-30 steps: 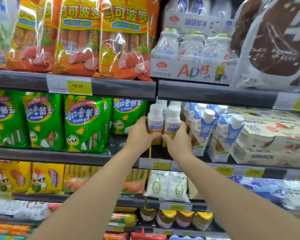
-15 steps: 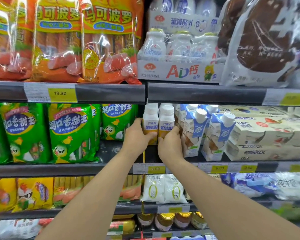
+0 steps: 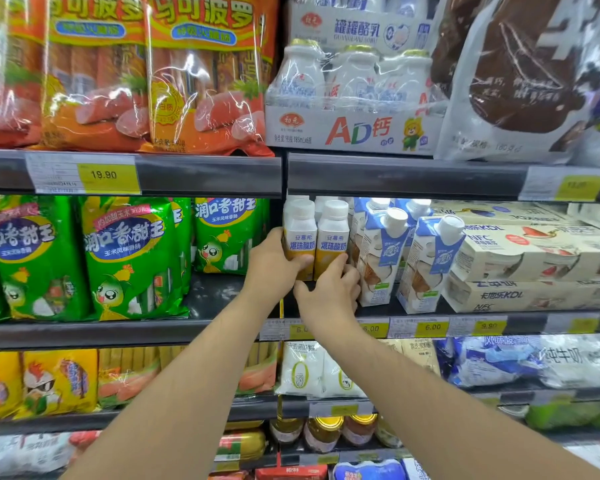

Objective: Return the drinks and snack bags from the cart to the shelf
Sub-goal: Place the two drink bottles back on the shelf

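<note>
A single head-worn camera is looking straight ahead and slightly down at a shop shelf [image 3: 201,332], standing close enough that the racks are filling the whole frame. Both forearms are reaching in from the bottom edge toward the middle shelf. The wide lens is bending the shelf rails outward. No second view is sharing the scene.

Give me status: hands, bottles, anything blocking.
Left hand wrapped on left yogurt bottle. Right hand fingertips on right yogurt bottle, grip unclear. Both upright on middle shelf. Milk cartons tight on right; nothing blocking.
</note>
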The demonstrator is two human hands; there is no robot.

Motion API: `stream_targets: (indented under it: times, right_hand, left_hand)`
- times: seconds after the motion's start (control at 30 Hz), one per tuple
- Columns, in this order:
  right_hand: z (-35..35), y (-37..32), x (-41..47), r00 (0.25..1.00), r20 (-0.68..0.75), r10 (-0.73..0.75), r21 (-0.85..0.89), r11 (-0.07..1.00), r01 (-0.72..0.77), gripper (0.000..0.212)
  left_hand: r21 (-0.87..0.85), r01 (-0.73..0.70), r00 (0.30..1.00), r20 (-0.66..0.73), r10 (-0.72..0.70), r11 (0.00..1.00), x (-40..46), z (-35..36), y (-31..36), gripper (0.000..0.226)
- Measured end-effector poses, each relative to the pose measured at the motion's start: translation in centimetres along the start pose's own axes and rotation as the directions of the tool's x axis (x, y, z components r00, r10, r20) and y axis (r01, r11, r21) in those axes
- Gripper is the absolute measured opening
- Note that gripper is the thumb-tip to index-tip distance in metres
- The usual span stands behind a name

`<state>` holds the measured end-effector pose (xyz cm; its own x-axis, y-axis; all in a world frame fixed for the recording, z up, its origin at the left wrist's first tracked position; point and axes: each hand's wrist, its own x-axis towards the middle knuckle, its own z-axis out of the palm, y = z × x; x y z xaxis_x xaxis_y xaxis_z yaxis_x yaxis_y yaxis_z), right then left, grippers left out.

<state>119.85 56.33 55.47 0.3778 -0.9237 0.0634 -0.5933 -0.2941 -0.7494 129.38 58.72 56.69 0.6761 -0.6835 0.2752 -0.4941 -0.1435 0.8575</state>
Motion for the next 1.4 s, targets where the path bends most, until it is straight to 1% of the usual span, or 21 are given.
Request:
stream_targets:
  times: [0.1, 0.2, 0.47, 0.7, 0.77, 0.9, 1.0, 1.1, 1.13, 1.2, 1.3, 1.4]
  right_hand:
    - [0.0, -0.3, 0.0, 0.999, 0.031, 0.015, 0.024, 1.000, -0.016, 0.096]
    - [-0.2, -0.3, -0.1, 0.998, 0.056, 0.013, 0.044, 0.999, -0.015, 0.097]
    - [-0.3, -0.2, 0.1, 0.997, 0.080, 0.004, 0.075, 0.997, -0.010, 0.100]
    - [-0.3, 0.1, 0.0, 0.996, 0.092, 0.000, 0.103, 0.995, -0.010, 0.099]
    - [-0.4, 0.3, 0.1, 0.995, 0.098, 0.002, 0.103, 0.995, -0.012, 0.095]
    - [-0.8, 0.8, -0.1, 0.995, 0.102, -0.015, 0.129, 0.992, 0.002, 0.081]
    - [-1.1, 1.0, -0.4, 0.992, 0.118, -0.038, 0.069, 0.997, 0.030, 0.066]
    - [-1.7, 1.2, -0.9, 0.983, 0.166, -0.073, -0.011, 0.997, 0.076, 0.062]
    - [-2.0, 1.3, -1.1, 0.977, 0.191, -0.090, -0.027, 0.995, 0.097, 0.064]
    - [-2.8, 1.5, -1.5, 0.960, 0.253, -0.123, -0.053, 0.989, 0.140, 0.070]
    - [-4.3, 1.9, -2.4, 0.927, 0.322, -0.190, -0.051, 0.975, 0.217, 0.071]
    - [-6.8, 2.8, -3.8, 0.882, 0.378, -0.280, -0.080, 0.940, 0.333, 0.071]
  left_hand:
    - [-0.010, -0.003, 1.000, 0.005, 0.003, 1.000, -0.1, 0.1, -0.1, 0.046]
    - [0.016, -0.021, 1.000, 0.010, 0.021, 1.000, 0.1, 0.0, -0.1, 0.047]
    - [0.120, -0.042, 0.999, 0.025, 0.039, 0.992, 0.1, -0.4, 0.2, 0.048]
    - [0.148, -0.035, 0.999, 0.012, 0.033, 0.988, -0.3, -0.1, 0.2, 0.050]
    - [0.153, -0.017, 1.000, 0.009, 0.016, 0.988, -0.3, -0.1, 0.2, 0.051]
    - [0.160, 0.024, 1.000, 0.010, -0.026, 0.987, -0.7, 0.1, 0.3, 0.052]
    - [0.176, 0.051, 0.998, 0.024, -0.056, 0.983, -1.5, -0.1, 0.3, 0.048]
    - [0.214, 0.068, 0.994, 0.074, -0.086, 0.974, -2.6, -1.0, 0.6, 0.050]
    - [0.246, 0.081, 0.989, 0.102, -0.108, 0.966, -3.1, -1.6, 0.8, 0.056]
    - [0.377, 0.085, 0.970, 0.181, -0.164, 0.922, -4.2, -3.2, 1.4, 0.067]
    - [0.598, -0.001, 0.923, 0.309, -0.229, 0.801, -6.3, -5.8, 2.3, 0.078]
    - [0.753, -0.063, 0.880, 0.352, -0.320, 0.655, -8.8, -7.4, 3.5, 0.088]
